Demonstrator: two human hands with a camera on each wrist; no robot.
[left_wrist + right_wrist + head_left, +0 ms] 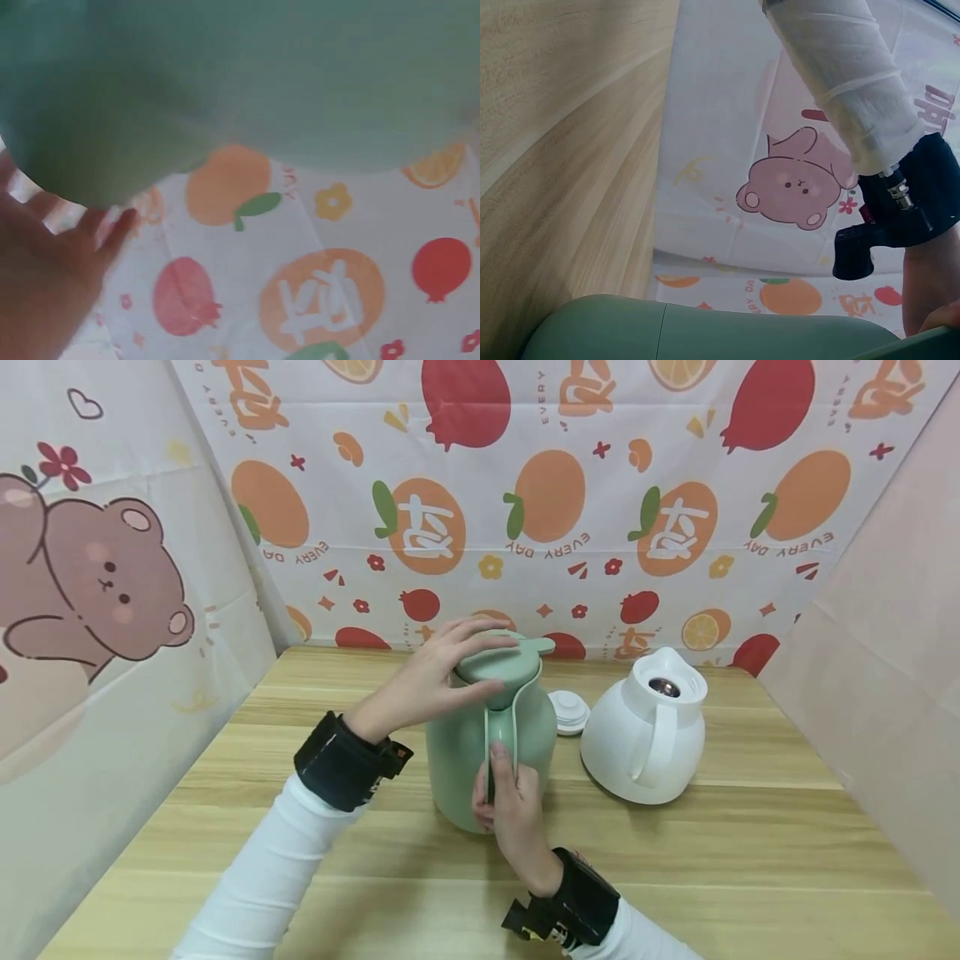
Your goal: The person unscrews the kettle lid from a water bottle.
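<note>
A green thermal jug (453, 760) stands upright on the table, its handle towards me and its lid (498, 664) on top. My left hand (442, 672) rests over the lid with the fingers stretched across it and the thumb spread on the near side. In the left wrist view, the fingertips of the left hand (52, 262) meet the edge of a blurred green surface. My right hand (517, 818) grips the jug's handle (501, 727), thumb along its outside and fingers curled round it. The right wrist view shows the green jug (727, 334) along its bottom edge.
To the right stands a white thermal jug (645, 743), its mouth uncovered and its handle towards me. A white round lid (568, 710) lies on the table (780, 843) between the jugs. A fruit-print cloth (480, 535) hangs behind, and a bear-print cloth (112, 577) on the left.
</note>
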